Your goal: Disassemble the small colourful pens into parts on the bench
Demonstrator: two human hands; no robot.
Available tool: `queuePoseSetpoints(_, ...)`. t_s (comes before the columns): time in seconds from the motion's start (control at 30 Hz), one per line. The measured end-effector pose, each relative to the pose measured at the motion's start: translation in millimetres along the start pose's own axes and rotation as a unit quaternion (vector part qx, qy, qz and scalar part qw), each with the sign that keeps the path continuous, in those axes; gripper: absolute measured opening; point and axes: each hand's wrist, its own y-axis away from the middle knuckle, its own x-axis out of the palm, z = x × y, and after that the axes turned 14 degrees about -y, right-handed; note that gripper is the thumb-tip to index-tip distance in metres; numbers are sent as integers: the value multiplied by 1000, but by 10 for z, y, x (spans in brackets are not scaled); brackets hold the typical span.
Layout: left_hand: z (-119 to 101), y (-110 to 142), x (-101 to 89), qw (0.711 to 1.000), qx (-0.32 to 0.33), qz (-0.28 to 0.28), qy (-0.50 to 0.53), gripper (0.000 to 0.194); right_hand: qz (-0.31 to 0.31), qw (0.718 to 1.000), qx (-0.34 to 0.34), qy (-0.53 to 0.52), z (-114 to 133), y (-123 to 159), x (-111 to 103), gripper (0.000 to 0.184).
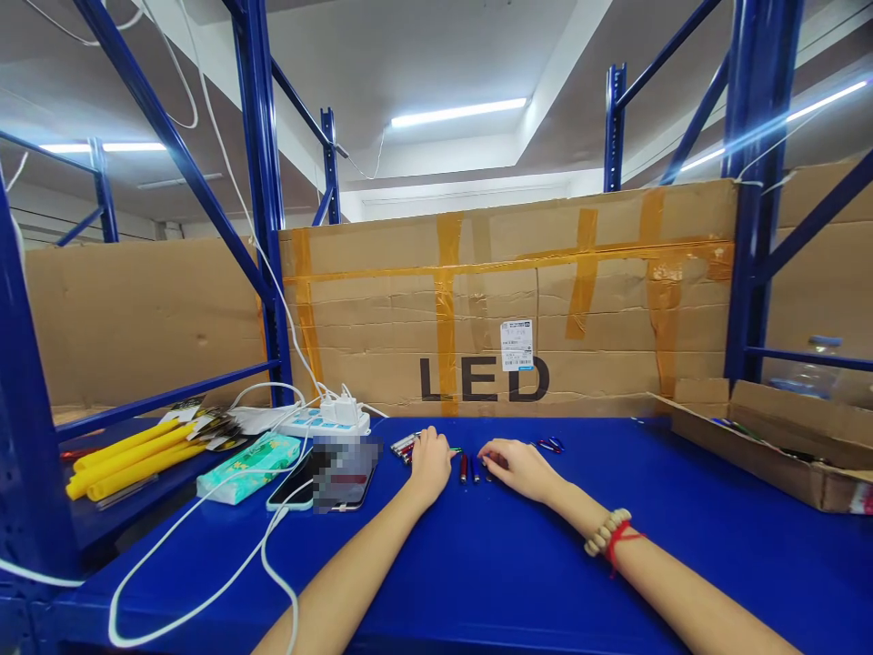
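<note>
My left hand [431,466] rests on the blue tabletop with its fingers curled closed. A thin green tip [456,450] sticks out beside its fingers; the rest of that item is hidden. Several small pen-like pieces [404,446] in silver and red lie at the left of this hand. Between my hands are a short red stick [464,469] and a dark blue one [476,469]. My right hand [522,468] has its thumb and fingers drawn together beside them; what they hold, if anything, is too small to make out. Behind it lies a small blue-and-red item [549,445].
At the left are a phone [290,487], a green tissue pack [249,466], a power strip [327,418] with white cables, and yellow tubes [136,459]. A low open cardboard box [757,459] stands at the right. A cardboard panel [375,318] closes off the back.
</note>
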Motion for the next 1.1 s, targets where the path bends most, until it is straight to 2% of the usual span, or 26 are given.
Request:
queuePoseSetpoints(0.13,-21,-9,17,1000,1,-26,15,23,1,1000,3,4,10,-1,-4,22)
queuePoseSetpoints(0.4,-30,-39,37,998,-28,-43,37,26,-2,1000,-5,2,-9,4,7,22)
queuePoseSetpoints(0.7,-18,-34,-89,978,-77,-34,190,23,0,1000,-6,13,-72,-3,32,21)
queuePoseSetpoints(0.8,-18,-24,-128,976,-68,-49,203,22,-2,1000,-6,15,-67,-4,32,21)
queuePoseSetpoints(0.93,-54,6,-193,986,-34,-78,141,21,-28,1000,5,7,-61,-6,35,26)
queuePoseSetpoints(1.1,-131,61,-267,996,43,-35,72,25,-76,997,-11,5,-70,-4,31,34)
